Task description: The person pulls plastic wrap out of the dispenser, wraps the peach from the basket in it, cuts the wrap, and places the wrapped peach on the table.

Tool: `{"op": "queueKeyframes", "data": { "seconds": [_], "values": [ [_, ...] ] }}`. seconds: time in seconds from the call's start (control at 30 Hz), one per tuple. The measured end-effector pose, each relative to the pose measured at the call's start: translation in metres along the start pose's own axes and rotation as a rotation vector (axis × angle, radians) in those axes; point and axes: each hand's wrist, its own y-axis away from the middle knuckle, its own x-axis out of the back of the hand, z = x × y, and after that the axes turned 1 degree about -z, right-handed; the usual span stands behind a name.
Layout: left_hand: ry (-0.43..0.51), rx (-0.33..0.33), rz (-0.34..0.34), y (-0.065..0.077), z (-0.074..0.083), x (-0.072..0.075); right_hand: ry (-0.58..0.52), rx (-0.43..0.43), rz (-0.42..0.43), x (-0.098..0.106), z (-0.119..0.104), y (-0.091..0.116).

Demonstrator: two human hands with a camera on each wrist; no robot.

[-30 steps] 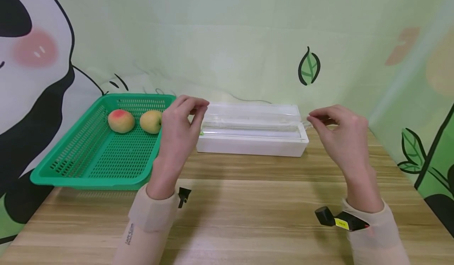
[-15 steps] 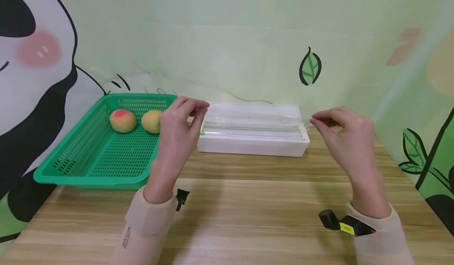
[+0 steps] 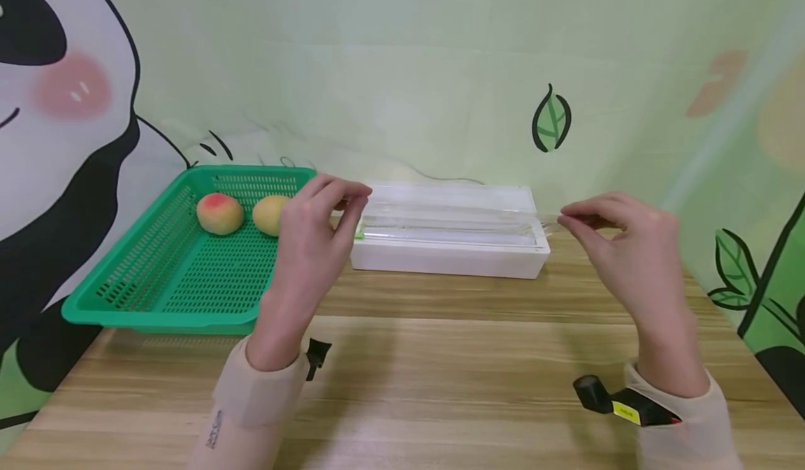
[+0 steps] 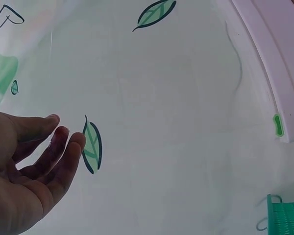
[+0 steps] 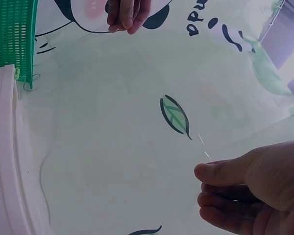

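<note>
A clear sheet of cling film (image 3: 453, 213) spans the space between both hands; it is hard to see against the white dispenser box (image 3: 449, 257) behind it. At its left end, my left hand (image 3: 314, 229) pinches the film between thumb and fingertips, raised beside the basket's right edge. My right hand (image 3: 635, 253) pinches the other end, where crinkled film shows at the fingertips. In the right wrist view, faint glints lie just above the right thumb (image 5: 220, 171). The left wrist view shows the left hand (image 4: 29, 171) with its fingertips close to the thumb.
A green plastic basket (image 3: 170, 320) stands at the left, holding a red-tinted peach (image 3: 220, 214) and a yellowish peach (image 3: 269, 215) partly behind the left hand. All stand on a wooden table (image 3: 459, 365). Behind is a printed green backdrop (image 3: 440, 107).
My right hand has moved to the right, drawing farther from the left hand and the box. The left hand has stayed nearly in place, its forearm a little lower. The view has shifted slightly.
</note>
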Motion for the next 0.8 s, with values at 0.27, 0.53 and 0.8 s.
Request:
{"op": "queueKeyframes", "data": {
  "seconds": [0.27,0.53,0.8],
  "values": [
    [-0.002,0.017,-0.031,0.0,0.008,0.005,0.028,0.015,-0.065,0.009,-0.001,0.002],
    [-0.019,0.036,-0.116,0.001,0.012,0.012,0.043,0.066,-0.167,0.017,0.001,0.003],
    [-0.03,0.042,-0.246,0.008,0.01,0.018,0.035,0.11,-0.304,0.024,0.002,0.008]
  ]
}}
